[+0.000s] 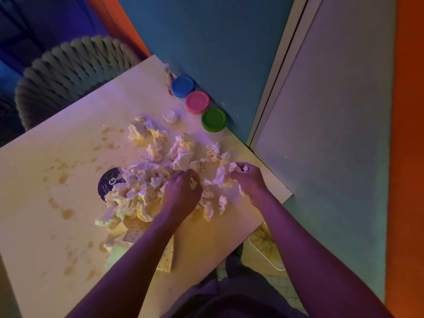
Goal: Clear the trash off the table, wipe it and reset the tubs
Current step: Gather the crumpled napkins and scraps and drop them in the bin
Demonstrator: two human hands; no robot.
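Note:
A heap of crumpled white tissues (pixel 142 187) covers the middle of the light table (pixel 57 203). My left hand (pixel 183 193) rests in the heap, fingers curled round a wad. My right hand (pixel 247 182) grips another crumpled tissue (pixel 223 174) near the table's right edge. Three lidded tubs stand in a row against the wall: blue (pixel 182 86), pink (pixel 197 102), green (pixel 214 119). A small white cup (pixel 170 117) stands in front of them. A dark round label (pixel 109 183) pokes out from under the heap, and a dotted cloth (pixel 137 230) lies under my left forearm.
Brown stains (pixel 66 213) dot the left part of the table. A woven chair (pixel 68 72) stands beyond the far edge. A white bin (pixel 266 246) holding tissues sits on the floor below the table's right edge. A teal wall (pixel 218 42) borders the table.

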